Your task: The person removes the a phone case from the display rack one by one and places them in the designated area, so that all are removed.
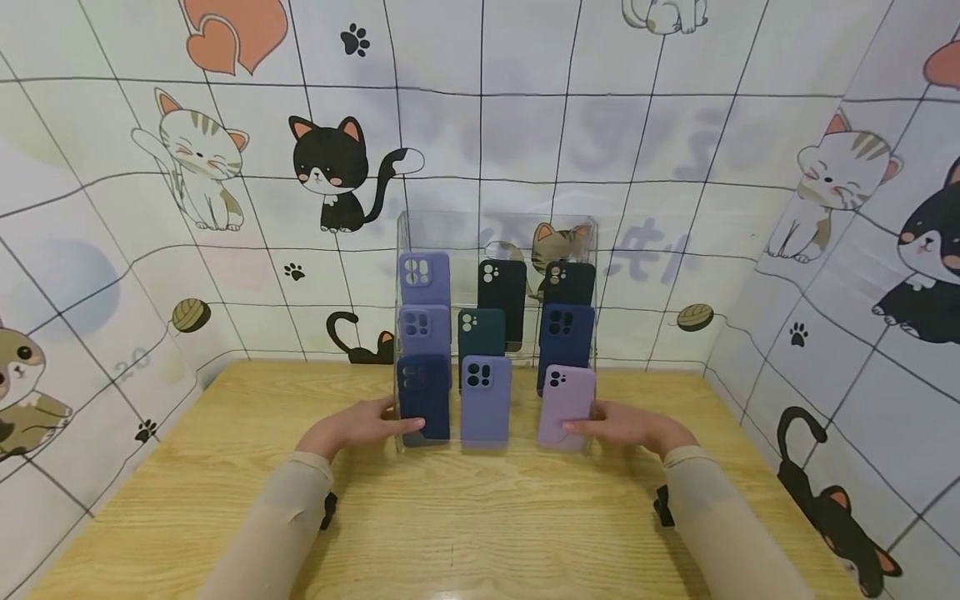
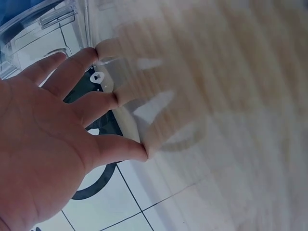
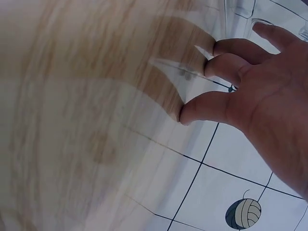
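A clear plastic display stand stands upright on the table, bearing several phone cases in stepped rows. The front row has a navy phone case, a lavender phone case and a lilac phone case. My left hand grips the stand's lower left side, thumb across the front by the navy case. At the lower right side my right hand holds the stand, its thumb over the lilac case. Both wrist views show spread fingers and fingers with tips at the glossy tabletop.
Behind the front row are a dark green case, a black case and more cases. The wooden table reaches back to a wall covered in a cat-print grid sheet, which also rises on both sides.
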`<state>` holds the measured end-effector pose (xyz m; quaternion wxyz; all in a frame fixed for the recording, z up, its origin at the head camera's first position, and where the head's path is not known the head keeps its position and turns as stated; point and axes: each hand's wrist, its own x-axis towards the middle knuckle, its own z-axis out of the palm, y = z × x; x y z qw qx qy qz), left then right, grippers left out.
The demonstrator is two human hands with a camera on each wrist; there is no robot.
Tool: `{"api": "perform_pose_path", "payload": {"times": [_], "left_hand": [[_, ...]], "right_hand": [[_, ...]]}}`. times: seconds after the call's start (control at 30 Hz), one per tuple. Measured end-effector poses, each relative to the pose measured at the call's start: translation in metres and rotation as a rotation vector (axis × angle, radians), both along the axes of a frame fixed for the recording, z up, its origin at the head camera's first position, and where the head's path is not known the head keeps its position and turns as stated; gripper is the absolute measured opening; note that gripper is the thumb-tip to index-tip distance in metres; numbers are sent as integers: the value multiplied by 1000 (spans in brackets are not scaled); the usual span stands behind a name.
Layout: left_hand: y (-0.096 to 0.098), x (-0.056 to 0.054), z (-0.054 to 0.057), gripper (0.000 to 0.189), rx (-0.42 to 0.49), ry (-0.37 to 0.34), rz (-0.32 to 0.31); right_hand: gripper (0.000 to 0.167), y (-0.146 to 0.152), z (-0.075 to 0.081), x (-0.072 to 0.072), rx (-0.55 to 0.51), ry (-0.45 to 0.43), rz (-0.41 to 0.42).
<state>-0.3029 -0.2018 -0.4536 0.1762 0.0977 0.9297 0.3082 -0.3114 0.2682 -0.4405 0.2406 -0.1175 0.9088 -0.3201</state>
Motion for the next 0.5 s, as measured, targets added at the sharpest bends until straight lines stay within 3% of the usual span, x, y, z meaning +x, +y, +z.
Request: {"api": "perform_pose_path", "payload": {"times": [0.5], "left_hand": [[-1,-3,3,119,-7,-43,-7]], "right_hand": [[105,1,3,-3,-15,-33,-14]]}}
